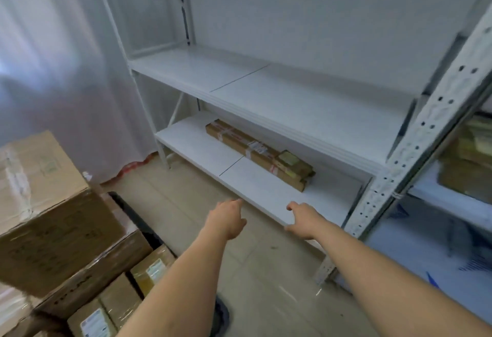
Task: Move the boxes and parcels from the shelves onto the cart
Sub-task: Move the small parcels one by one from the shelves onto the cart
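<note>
A person reaches with both bare arms toward the low shelf (255, 190) of a white metal rack, where one long cardboard parcel (259, 154) lies flat toward the back, running from far left to near right. The left hand (227, 219) and the right hand (303, 219) hang over the shelf's near edge, well apart from each other and short of the parcel; both hold nothing, with fingers loose and slightly curled. The step in hand looks to be the reach for this parcel, apparently the last item on this rack, as the upper shelf (292, 97) shows nothing on it. The next move likely calls for bending lower, sliding one hand under each end and lifting level, since a parcel this long and narrow could tip if taken by one end. It is brown, taped in bands, with printed labels near its middle and a small patch at its right end. At the near left, stacked boxes (53, 203) sit on what seems to be the cart, though its frame is mostly hidden. More packages (471, 166) blur on a neighbouring rack at far right.
</note>
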